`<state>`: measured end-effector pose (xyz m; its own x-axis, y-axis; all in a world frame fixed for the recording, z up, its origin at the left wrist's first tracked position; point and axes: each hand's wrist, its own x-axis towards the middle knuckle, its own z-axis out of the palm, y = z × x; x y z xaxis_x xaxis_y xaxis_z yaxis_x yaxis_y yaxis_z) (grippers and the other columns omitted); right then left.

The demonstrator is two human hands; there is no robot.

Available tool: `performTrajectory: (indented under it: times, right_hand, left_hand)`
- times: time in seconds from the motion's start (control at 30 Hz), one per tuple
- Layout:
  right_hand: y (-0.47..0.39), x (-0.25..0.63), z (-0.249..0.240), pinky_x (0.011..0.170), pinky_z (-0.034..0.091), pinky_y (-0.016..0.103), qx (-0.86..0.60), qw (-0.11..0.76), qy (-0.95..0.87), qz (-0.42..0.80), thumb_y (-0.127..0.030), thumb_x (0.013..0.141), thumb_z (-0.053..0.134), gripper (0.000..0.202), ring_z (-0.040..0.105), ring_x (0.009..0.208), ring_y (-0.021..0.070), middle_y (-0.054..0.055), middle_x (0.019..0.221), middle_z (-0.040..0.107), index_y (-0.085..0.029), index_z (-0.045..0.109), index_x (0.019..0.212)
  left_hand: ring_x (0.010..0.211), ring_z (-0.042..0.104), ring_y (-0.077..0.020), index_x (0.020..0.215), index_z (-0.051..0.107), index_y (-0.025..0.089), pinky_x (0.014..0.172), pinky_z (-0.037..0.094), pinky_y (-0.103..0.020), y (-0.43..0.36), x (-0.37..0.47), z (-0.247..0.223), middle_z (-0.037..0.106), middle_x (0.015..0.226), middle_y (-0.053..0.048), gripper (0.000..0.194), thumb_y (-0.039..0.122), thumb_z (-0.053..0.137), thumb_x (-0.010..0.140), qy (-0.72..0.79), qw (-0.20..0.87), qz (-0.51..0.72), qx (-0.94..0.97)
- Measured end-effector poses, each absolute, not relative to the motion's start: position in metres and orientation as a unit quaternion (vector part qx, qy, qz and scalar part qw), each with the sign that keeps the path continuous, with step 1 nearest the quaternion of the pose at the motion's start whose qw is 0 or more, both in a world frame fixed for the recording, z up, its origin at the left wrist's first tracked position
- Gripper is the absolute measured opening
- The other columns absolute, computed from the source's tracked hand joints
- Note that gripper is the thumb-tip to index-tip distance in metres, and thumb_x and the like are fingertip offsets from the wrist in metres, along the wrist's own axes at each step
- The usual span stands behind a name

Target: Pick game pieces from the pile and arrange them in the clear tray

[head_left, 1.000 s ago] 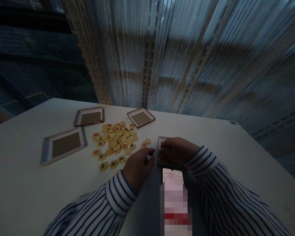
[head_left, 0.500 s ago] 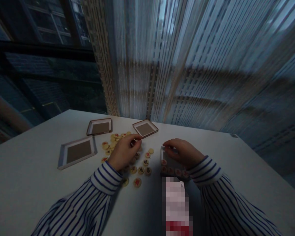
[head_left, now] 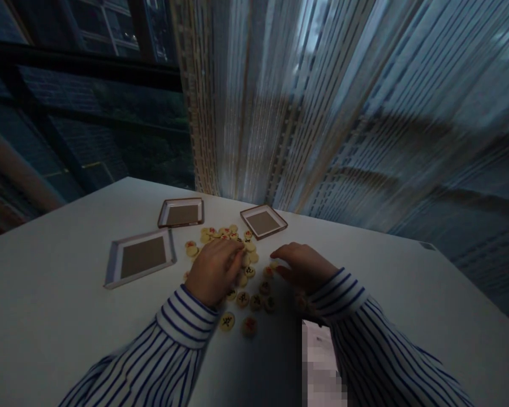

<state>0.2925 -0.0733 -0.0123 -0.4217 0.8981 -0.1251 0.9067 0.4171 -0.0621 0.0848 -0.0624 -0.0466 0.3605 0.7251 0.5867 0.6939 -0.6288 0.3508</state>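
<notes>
Round wooden pieces with red or black characters, such as a black-marked piece (head_left: 227, 321) and a red-marked piece (head_left: 249, 326), lie spread over the white table. My left hand (head_left: 218, 268) is over the left part of the pile, thumb and index finger pinched together; what is between them is too small to make out. My right hand (head_left: 303, 264) hovers at the pile's right side, fingers apart, close to a plain piece (head_left: 274, 264). Under my right hand and wrist, a box with several pieces is mostly hidden in shadow.
On the white table (head_left: 365, 282), a large open tray (head_left: 172, 254) stands at the left. Behind it is a smaller tray (head_left: 181, 200), and another small tray (head_left: 282, 227) sits beyond the pile. A curtain (head_left: 246, 113) hangs behind the table.
The view has shifted, so the table items appear further right. My right hand has moved left from over the box towards the loose pieces, and its fingers have spread.
</notes>
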Motion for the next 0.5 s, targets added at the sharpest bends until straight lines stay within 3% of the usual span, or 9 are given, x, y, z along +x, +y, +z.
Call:
performTrajectory:
  times: [0.17,0.5]
  right_hand:
    - [-0.069,0.293,-0.024,0.082,0.042,0.035,0.520,0.079,0.848,-0.067,-0.018,0.077,0.051,0.033,0.054,0.103,0.0232,0.009,0.112,0.061,-0.019,0.059,0.109]
    - [-0.066,0.293,-0.030,0.080,0.043,0.035,0.517,0.084,0.850,-0.064,-0.015,0.078,0.046,0.034,0.055,0.103,0.0231,0.010,0.115,0.059,-0.020,0.058,0.110]
  left_hand:
    - [0.081,0.061,-0.0225,0.087,0.063,0.014,0.075,0.047,-0.037,-0.063,0.087,-0.047,0.068,0.084,-0.010,0.023,0.023,0.043,0.084,0.421,0.009,0.379,0.824]
    - [0.084,0.062,-0.0203,0.089,0.064,0.015,0.078,0.048,-0.034,-0.065,0.084,-0.046,0.069,0.087,-0.008,0.023,0.024,0.044,0.082,0.454,0.032,0.424,0.783]
